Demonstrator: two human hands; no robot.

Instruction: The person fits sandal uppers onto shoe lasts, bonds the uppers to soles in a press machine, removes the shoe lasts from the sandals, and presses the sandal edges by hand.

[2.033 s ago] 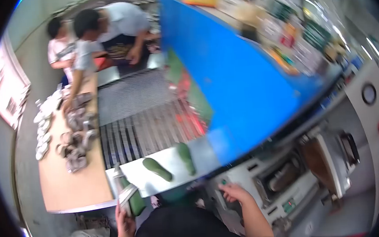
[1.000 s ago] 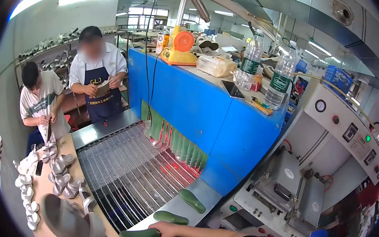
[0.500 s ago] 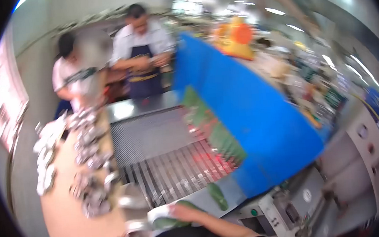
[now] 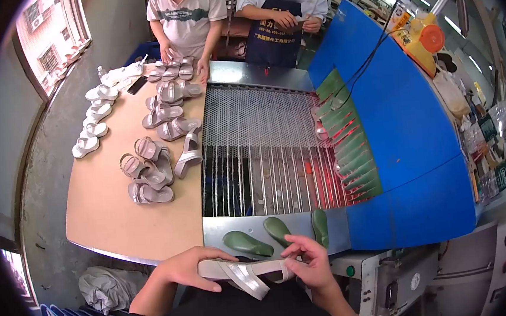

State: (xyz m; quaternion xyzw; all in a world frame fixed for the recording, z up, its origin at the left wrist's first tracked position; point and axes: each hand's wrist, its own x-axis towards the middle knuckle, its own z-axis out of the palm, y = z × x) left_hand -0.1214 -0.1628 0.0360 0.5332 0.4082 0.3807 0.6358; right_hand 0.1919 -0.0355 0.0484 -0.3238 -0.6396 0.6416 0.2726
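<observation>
A pale grey sandal (image 4: 249, 277) with a shiny strap lies sideways between my two hands, close to my body. My left hand (image 4: 185, 268) grips one end of its sole, thumb below and fingers above. At the other end, my right hand (image 4: 312, 262) pinches the thin ankle strap with curled fingers. Just beyond, three green shoe lasts rest on the metal ledge: one on the left (image 4: 246, 243), one in the middle (image 4: 276, 230) partly behind my right fingers, and one on the right (image 4: 320, 227).
Several sandals (image 4: 153, 172) stand on the tan table (image 4: 109, 214) at left. Ahead runs a conveyor (image 4: 261, 113) with metal rods, beside a green slit curtain (image 4: 353, 144) and blue panel (image 4: 404, 116). Two people (image 4: 186, 20) work at the far end.
My right hand has left the green lasts and now holds the sandal's strap. The sandal in my left hand has turned from upright to sideways. The view has swung, and blur has cleared.
</observation>
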